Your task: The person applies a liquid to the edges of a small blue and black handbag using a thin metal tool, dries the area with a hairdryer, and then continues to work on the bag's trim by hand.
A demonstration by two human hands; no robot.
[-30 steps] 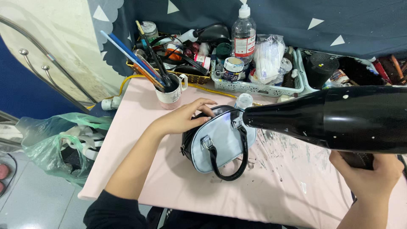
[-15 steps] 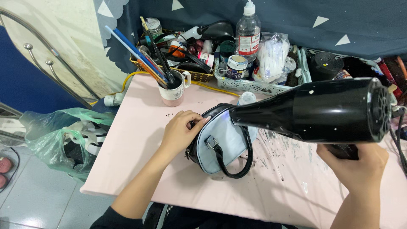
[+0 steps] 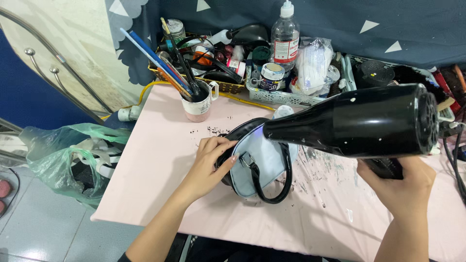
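Hair dryer aimed at a small handbag on a pink table.

From my remote seat I saw the pink table (image 3: 160, 165), flecked with dark specks, filling most of the view. Above it my right hand (image 3: 395, 187) was wrapped tight around the grip of a big black hair dryer (image 3: 354, 121), its nozzle pointing left and ending just over the bag. The pale blue handbag (image 3: 257, 162), trimmed in black with a black loop handle, lay flat near the table's middle. My left hand (image 3: 208, 167) rested on the bag's left edge, fingers (image 3: 221, 145) curled narrow and pressing its black rim, so the bag sat directly under and right of the fingertips. Behind stood a mug of brushes (image 3: 196, 104), a clear plastic bottle (image 3: 285, 36) and a white basket (image 3: 286, 97) of small jars.
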